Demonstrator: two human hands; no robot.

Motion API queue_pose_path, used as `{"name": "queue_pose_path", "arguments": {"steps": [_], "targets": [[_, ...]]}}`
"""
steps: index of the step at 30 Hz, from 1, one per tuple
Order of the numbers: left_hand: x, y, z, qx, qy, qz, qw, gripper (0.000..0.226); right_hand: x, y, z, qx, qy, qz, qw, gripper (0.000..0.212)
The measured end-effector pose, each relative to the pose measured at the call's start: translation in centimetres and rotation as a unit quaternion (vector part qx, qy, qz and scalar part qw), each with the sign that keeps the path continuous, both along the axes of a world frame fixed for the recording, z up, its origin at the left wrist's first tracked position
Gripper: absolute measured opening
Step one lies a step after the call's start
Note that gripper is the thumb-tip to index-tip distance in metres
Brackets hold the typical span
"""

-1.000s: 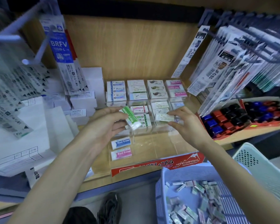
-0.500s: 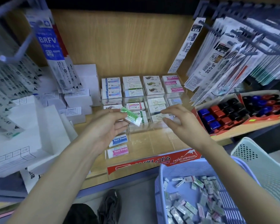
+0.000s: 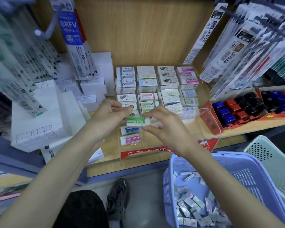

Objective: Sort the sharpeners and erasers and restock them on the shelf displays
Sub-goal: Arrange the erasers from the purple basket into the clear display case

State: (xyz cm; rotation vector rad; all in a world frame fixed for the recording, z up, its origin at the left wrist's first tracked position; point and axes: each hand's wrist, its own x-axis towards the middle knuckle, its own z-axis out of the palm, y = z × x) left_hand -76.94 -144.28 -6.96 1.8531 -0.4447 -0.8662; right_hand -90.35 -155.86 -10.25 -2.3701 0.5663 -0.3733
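Note:
A green-sleeved white eraser (image 3: pixel 137 121) hangs over the clear acrylic display tray (image 3: pixel 169 139), level and lengthwise between my two hands. My left hand (image 3: pixel 108 120) pinches its left end and my right hand (image 3: pixel 163 125) pinches its right end. Below it in the front left column lie a blue-sleeved eraser (image 3: pixel 130 130) and a pink-sleeved eraser (image 3: pixel 130 140). Rows of stacked erasers (image 3: pixel 155 79) fill the back compartments. A blue basket (image 3: pixel 220 167) at the lower right holds several loose wrapped erasers.
White boxes (image 3: pixel 92 86) stand left of the tray. Red trays of blue, red and black sharpeners (image 3: pixel 237 109) sit on the right. Hanging refill packs (image 3: pixel 247 51) crowd both sides overhead. A pale green basket (image 3: pixel 273 163) stands behind the blue one. A shoe (image 3: pixel 118 198) rests on the floor.
My right hand left the eraser stacks and came left onto the green eraser. The eraser turned from tilted to level and dropped lower over the front compartments.

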Motion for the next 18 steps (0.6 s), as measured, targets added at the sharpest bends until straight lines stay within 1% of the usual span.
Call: {"name": "queue_pose_path", "arguments": {"steps": [1, 3, 5, 11, 16, 18], "targets": [[0.2, 0.4, -0.1, 0.008, -0.015, -0.001, 1.0, 0.039, -0.1, -0.1, -0.2, -0.022, 0.042, 0.027, 0.999, 0.036], [0.6, 1.2, -0.3, 0.001, -0.005, -0.008, 1.0, 0.041, -0.1, 0.1, -0.5, -0.082, 0.115, 0.084, 0.986, 0.038], [0.9, 1.7, -0.4, 0.003, 0.0, -0.014, 1.0, 0.04, 0.3, 0.4, -0.4, -0.128, 0.161, 0.119, 0.971, 0.037], [1.4, 1.5, -0.3, -0.008, 0.014, 0.002, 1.0, 0.028, 2.3, 0.9, 0.1, -0.2, 0.218, 0.157, 0.942, 0.029], [1.3, 1.2, -0.2, -0.024, 0.027, 0.005, 0.999, 0.019, 3.1, 1.2, -0.2, -0.204, 0.246, 0.128, 0.939, 0.026], [1.4, 1.2, -0.2, -0.027, 0.023, 0.005, 0.999, 0.021, 3.1, 1.7, -0.4, -0.236, 0.241, 0.106, 0.935, 0.026]]}}
